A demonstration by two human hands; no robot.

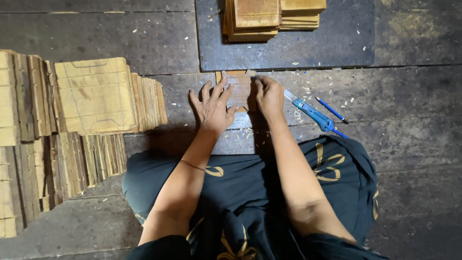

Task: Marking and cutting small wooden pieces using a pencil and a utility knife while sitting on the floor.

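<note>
A small wooden tile (239,89) lies flat on the dark floorboards against a mat's (337,48) edge, pinned by the left hand (211,108), fingers spread wide, and the right hand (269,96), fingers curled on its edge. A blue utility knife (310,113) lies just beside the right wrist; a careless sweep of that arm could likely catch the blade.

A blue utility knife (312,113) lies on the dark plank floor (414,110) right of centre, with a blue pen (331,110) just beside it. At the top sits a dark mat (337,43) carrying a stack of wooden pieces (272,17). Many more wooden pieces (leaning in rows) (72,125) fill the left of the frame.
</note>
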